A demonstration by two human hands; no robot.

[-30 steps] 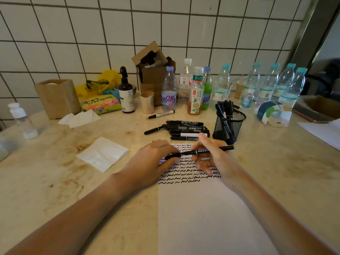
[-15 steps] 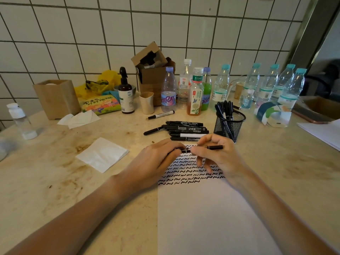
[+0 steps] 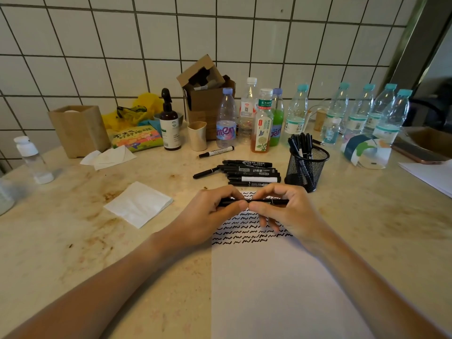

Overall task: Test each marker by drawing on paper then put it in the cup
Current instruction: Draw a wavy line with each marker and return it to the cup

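A black marker (image 3: 254, 202) is held level above the top of the paper (image 3: 281, 289), pinched from both ends. The left hand (image 3: 210, 216) is curled round its left part, thumb and fingers closed on the barrel; the right hand (image 3: 286, 211) is clamped on the right part in the same way, thumb tip meeting the other thumb tip at the marker's middle. Each grip is thus closed on the marker, and the two hands touch. Whether the cap is fully seated cannot be told, since the fingers cover the joint.

The paper lies flat on the tabletop (image 3: 73, 241), its upper part covered with rows of short black squiggles (image 3: 244, 231), partly hidden beneath the hands. Just behind the hands a cluster of black markers (image 3: 249, 173) lies on its side — stacked roughly parallel — with one white-barrelled marker (image 3: 216, 152) lying apart, further back. To the right of the cluster stands the black mesh cup (image 3: 307, 167), with several markers upright in it.

A folded white napkin (image 3: 138, 204) lies left of the hands. Along the tiled wall are set a row of plastic bottles (image 3: 296, 116), a dark pump bottle (image 3: 170, 123), a small beige cup (image 3: 197, 135), an open cardboard box (image 3: 208, 94) and a wooden box (image 3: 78, 129) — all well apart from the paper.
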